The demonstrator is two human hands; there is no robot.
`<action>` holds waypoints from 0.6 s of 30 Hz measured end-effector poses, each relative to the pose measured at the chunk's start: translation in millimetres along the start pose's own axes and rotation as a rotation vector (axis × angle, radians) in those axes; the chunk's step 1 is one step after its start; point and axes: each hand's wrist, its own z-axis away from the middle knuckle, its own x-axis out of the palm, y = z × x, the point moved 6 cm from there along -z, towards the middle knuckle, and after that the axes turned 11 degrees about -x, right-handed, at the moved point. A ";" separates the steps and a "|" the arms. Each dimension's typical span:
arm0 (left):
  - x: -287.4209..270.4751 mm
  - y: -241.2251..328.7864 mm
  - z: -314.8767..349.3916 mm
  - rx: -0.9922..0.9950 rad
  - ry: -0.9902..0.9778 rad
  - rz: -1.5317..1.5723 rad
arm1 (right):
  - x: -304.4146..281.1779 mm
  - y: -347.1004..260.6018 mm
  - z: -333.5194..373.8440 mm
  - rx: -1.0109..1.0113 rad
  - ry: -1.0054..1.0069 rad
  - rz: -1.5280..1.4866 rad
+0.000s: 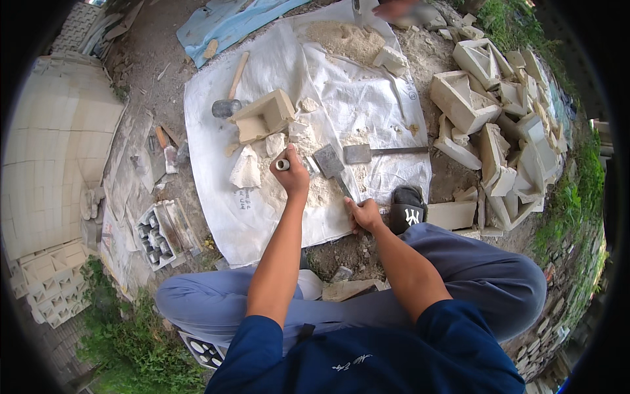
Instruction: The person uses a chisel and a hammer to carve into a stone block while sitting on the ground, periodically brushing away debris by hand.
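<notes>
My left hand (297, 176) is closed around a tool with a round, hollow tube handle (282, 165); a pale flat metal part shows beside the fist, and I cannot make out its full shape. In my right hand (365, 214) is the flat bar handle of a hammer, its square grey metal head (327, 161) just right of the left fist. Both hands work over a white woven sheet (223, 220) strewn with pale dust and broken pieces. A cream block with a hollow (264, 118) lies beyond the left hand, chunks (246, 169) close by.
A second flat-handled hammer (357, 153) lies to the right, a black mallet (226, 108) at the far left. Broken hollow blocks (466, 105) are heaped at right. A black slide sandal (407, 209) is by my right knee. Another person's blurred hand (396, 8) shows at the top.
</notes>
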 end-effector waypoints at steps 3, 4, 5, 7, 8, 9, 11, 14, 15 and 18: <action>-16.2 -3.2 12.3 0.003 -0.042 0.302 | -2.6 4.7 -7.8 0.022 0.010 0.017; -20.0 -11.4 13.1 0.000 -0.038 0.298 | -1.5 3.1 -8.6 0.021 0.003 0.021; -20.2 -14.3 14.0 0.084 -0.035 0.135 | 1.0 2.8 -5.2 0.010 0.008 0.017; -5.3 -7.0 4.8 0.096 -0.079 -0.040 | 0.4 5.2 -4.9 -0.003 0.009 0.034; -5.0 -3.1 3.8 0.101 -0.078 -0.036 | -0.1 5.7 -6.2 -0.011 0.007 0.050; -7.7 -4.0 6.9 0.070 -0.059 0.066 | -2.8 8.8 -8.6 -0.027 0.020 0.063; -11.8 6.4 23.1 0.059 0.023 0.191 | -9.1 6.1 -10.3 -0.005 0.029 0.046; -19.0 -7.5 26.4 0.118 -0.096 0.081 | -0.4 -0.2 -3.3 -0.015 0.003 0.026; -10.8 -11.4 23.4 0.103 -0.157 -0.050 | -0.5 -1.3 -4.6 -0.012 0.009 0.033; -14.2 -11.1 17.4 0.020 -0.017 0.034 | -2.8 -2.2 -10.6 -0.035 0.021 0.055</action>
